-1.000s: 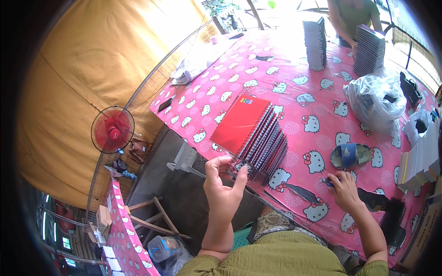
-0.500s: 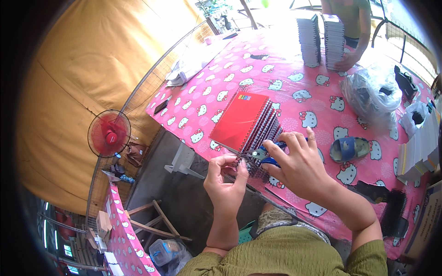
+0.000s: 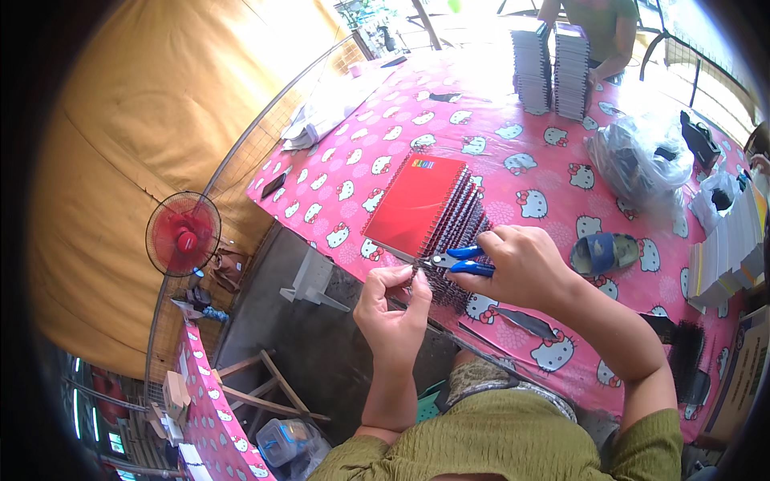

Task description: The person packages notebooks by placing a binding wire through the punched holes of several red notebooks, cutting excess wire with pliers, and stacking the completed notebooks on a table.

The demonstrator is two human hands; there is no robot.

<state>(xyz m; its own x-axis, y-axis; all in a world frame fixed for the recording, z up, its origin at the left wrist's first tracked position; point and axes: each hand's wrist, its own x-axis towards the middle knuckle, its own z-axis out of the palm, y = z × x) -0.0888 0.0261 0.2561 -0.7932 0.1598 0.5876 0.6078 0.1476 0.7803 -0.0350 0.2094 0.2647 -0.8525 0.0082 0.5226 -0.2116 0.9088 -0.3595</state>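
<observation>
A pile of spiral-bound notebooks with a red cover [image 3: 417, 196] lies near the table's front edge, its coils facing right. My right hand [image 3: 517, 268] is closed round the blue handles of wire cutters [image 3: 465, 262]. The cutters' jaws point left, at the near corner of the pile where the coils end. On the other side of the jaws, my left hand [image 3: 393, 309] is closed in a pinch, thumb and forefinger at a dark coil end. Whether the jaws touch the wire is too small to tell.
Two tall notebook stacks [image 3: 571, 76] stand at the back beside another person's arm [image 3: 618, 56]. Rightward lie a plastic bag [image 3: 642, 160], a blue sandal [image 3: 604, 253], more books [image 3: 726, 256] and black coils [image 3: 688, 361]. A dark flat strip [image 3: 527, 323] lies under my right forearm. A fan [image 3: 184, 234] stands left.
My right fingers, spread before, are now wrapped round the cutters, and more of the tool shows. My left hand stays at the corner. At the back, the person's arms have shifted about the stacks.
</observation>
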